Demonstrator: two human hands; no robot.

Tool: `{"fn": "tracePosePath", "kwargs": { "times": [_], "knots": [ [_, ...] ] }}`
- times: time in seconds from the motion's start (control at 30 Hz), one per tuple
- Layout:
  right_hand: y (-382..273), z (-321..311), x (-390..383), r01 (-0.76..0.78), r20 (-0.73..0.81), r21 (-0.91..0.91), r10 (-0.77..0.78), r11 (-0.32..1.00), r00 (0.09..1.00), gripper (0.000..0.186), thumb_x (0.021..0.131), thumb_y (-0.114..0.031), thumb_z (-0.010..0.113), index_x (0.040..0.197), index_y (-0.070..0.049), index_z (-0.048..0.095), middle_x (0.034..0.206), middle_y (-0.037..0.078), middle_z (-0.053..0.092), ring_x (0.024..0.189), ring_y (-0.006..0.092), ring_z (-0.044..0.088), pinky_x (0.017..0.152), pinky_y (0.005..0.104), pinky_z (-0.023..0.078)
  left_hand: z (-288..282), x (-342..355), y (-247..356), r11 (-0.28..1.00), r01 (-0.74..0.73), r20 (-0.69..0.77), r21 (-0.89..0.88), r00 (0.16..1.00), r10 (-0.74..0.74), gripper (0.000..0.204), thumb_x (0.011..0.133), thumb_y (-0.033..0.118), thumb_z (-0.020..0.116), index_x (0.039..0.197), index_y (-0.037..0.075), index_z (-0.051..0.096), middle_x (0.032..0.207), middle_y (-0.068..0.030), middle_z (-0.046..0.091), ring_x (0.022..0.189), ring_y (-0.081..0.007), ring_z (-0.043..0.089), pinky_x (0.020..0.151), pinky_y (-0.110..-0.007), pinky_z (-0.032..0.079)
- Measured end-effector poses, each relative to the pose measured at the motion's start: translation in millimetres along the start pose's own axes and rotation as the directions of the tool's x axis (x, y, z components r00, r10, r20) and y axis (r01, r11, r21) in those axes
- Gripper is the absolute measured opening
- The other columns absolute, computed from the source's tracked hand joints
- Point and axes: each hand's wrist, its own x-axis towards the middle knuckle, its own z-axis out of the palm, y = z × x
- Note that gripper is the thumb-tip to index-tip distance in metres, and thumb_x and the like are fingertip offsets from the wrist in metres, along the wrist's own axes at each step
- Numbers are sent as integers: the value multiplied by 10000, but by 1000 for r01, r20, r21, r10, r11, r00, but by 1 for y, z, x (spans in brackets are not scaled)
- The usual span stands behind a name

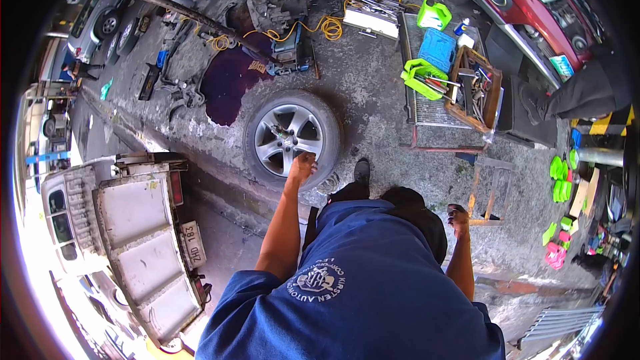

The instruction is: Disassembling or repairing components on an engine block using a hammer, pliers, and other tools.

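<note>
At our eleven o'clock the wheel (288, 141) already lies flat and unmounted, our left hand (304, 168) over its five-o'clock side, our right hand (459, 220) at two, fingers seemingly curled, though whether clamped on anything we cannot tell.

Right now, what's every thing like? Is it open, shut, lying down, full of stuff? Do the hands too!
Wheel: lying flat, tire on.
Left hand: fingers bent, over the wheel's near side; touching or not is unclear.
Right hand: fingers curled, away from the wheel.
Blue case: shut.
Wooden crate: open on top, tools inside.
White tray: loaded with metal tools.
Yellow hose or cord: partly coiled.
</note>
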Motion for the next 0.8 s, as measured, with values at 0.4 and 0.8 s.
{"fn": "tracePosePath", "kwargs": {
  "times": [0.4, 0.8],
  "knots": [
    [-104, -16, 92, 105, 9, -143, -105, 984, 994, 202, 878, -146, 463, 944, -88, 645, 583, 20, 489, 416, 99, 409, 383, 259, 352, 53, -119, -123, 774, 396, -235, -495, 796, -557, 306, 887, 270, 511, 1117, 79, 573, 817, -107, 629, 628, -215, 611, 511, -322, 487],
    [-249, 145, 222, 534, 510, -736, -178, 415, 842, 227, 855, -175, 515, 1018, -92, 649, 701, 80, 567, 547, 194, 526, 479, 340, 414, 132, -101, -144, 953, 296, -366, -57, 882, -296, 306, 782, 206, 493, 973, 33, 657, 887, -191, 660, 772, -306, 644, 703, -422, 510]
  ]
}}
